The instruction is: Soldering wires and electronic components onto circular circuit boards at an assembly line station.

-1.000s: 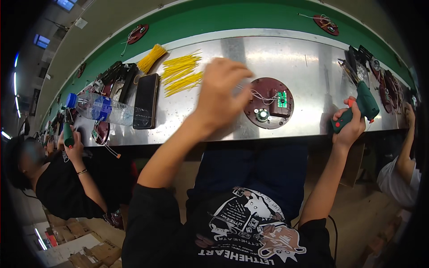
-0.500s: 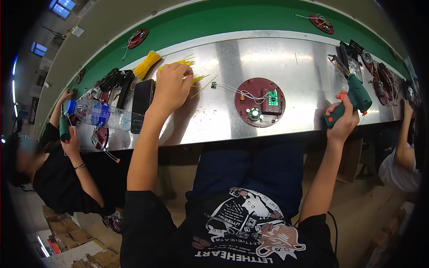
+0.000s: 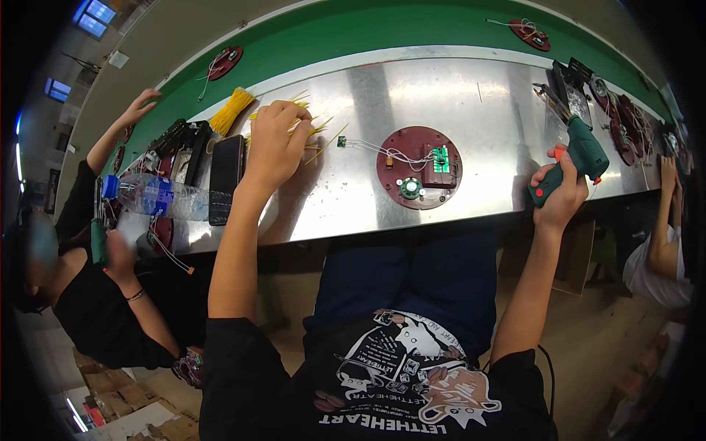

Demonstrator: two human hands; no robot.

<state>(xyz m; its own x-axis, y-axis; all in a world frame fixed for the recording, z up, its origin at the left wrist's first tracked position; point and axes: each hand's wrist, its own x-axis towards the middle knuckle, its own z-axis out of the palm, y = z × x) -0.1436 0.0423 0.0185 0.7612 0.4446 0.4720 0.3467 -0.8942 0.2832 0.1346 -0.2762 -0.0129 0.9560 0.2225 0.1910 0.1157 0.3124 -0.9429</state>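
The fingers [image 3: 296, 112] of my left hand [image 3: 273, 151] are bent over the loose yellow strips [image 3: 318, 130]; I can't tell whether they pinch one. A second ago this hand was by the white leads [image 3: 360, 142], and now it has come left to the pile, so the strips have my attention and the dark red round plate [image 3: 412, 138] sits untouched. My right hand [image 3: 562, 192] stays curled around the grip of a green pistol-like tool [image 3: 586, 143], its nose to the far left

The loose strips lie with their long axes mostly from near left to far right, one stray angled alike at the pile's right side. The tied yellow bundle [image 3: 232, 110] beyond leans the same way

To the right of the pile, on the metal desk [image 3: 353, 198], the round plate has no long axis of its own; its leads run left and slightly far, ending at a small green board [image 3: 341, 142]. The dark phone [image 3: 226, 173], left of my wrist, stands lengthwise near to far
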